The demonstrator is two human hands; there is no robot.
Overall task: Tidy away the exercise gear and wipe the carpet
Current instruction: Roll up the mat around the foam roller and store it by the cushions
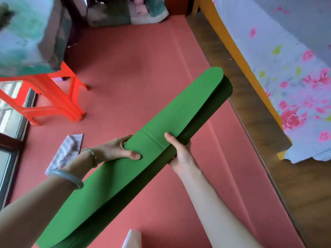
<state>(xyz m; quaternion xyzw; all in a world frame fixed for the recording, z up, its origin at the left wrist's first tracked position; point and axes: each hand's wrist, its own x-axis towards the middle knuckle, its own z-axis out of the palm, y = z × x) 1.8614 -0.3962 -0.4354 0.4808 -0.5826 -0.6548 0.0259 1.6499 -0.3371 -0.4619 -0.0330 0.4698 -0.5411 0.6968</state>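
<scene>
Two folded layers of green mat (172, 119) hang over the carpet (143, 68) between the hands, the left hand (116, 151) and right hand (180, 154) each clasping one long edge. Keeping those edges lined up should give a neat fold; a cloth (68, 153) lies beside the left hand.

Obs, head cam | I log on the left wrist one thick smooth bangle (69, 178), pale grey-green, glossy, round in section | closer to the left hand (114, 149): thin beaded bracelet (92, 155), small pale beads | right hand (180, 154), both forearms: bare skin to frame edge
</scene>
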